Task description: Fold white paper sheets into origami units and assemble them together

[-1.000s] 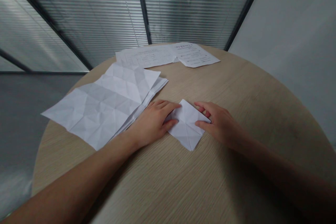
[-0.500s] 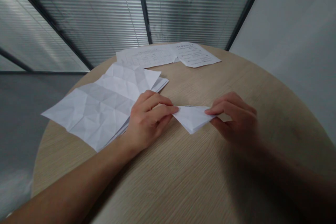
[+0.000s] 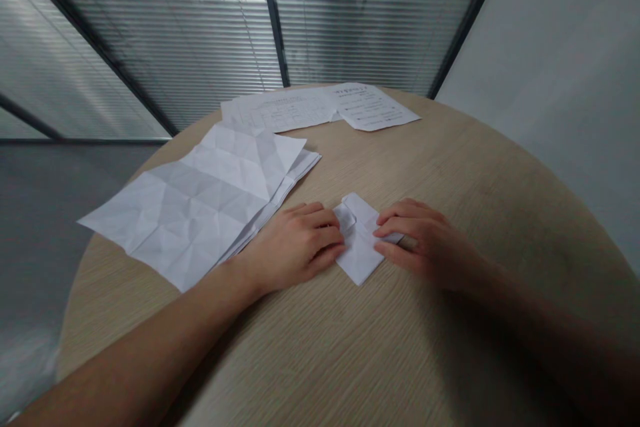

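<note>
Pressing down on the folded white paper packet (image 3: 361, 247) on the round wood-grain counter (image 3: 465, 193), both hands stand apart in the head view, one at each side of the packet and neither clamped on it. The packet lies between them. The left hand (image 3: 295, 247) rests its fingertips at the packet's left edge, close to a small raised flap (image 3: 345, 217); the right hand (image 3: 425, 240) lays its fingers across the right side. Left of the left hand, a creased paper stack (image 3: 200, 207) lies just beside the wrist. Printed sheets (image 3: 320, 107) lie beyond the hands.

Risks: uneven finger lift may let the flap spring up; sideways pressure may skid the packet on the smooth counter; wrist movement may disturb the stack.
</note>
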Demonstrator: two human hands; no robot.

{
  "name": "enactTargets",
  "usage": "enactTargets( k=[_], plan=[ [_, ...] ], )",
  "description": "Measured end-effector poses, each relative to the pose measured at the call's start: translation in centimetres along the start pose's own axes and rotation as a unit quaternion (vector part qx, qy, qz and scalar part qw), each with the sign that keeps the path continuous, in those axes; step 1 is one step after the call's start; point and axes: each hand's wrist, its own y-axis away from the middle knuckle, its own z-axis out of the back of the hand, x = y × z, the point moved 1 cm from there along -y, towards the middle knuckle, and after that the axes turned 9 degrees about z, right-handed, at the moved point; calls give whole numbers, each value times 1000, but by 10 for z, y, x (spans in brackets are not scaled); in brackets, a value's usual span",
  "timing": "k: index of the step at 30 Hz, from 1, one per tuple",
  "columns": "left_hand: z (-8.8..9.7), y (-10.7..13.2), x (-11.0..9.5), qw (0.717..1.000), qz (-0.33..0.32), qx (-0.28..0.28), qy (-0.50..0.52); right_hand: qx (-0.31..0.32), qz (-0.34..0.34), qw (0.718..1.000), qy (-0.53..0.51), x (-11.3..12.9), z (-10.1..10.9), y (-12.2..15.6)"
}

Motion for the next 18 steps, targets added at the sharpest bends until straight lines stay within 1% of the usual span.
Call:
enactTargets(
  k=[3,5,7,10,13,15,18],
  plan=[
    [-5,-1,3,1000,16,-3,-9,-34,-57,997,36,0,-7,-3],
    [-7,-1,4,999,23,7,-22,-43,-76,995,57,2,-13,-6],
    [-8,-2,4,999,28,21,-32,-38,-76,993,81,6,-17,-11],
    [-8,-3,3,997,31,40,-50,-5,-75,990,116,12,-19,-17],
    [-7,-5,0,996,28,58,-65,7,-93,986,136,13,-19,-20],
    [-7,-7,-2,995,30,70,-71,-8,-112,984,138,11,-18,-19],
    [-8,-11,-6,991,55,88,-87,-45,-129,983,126,7,-18,-18]
  ],
)
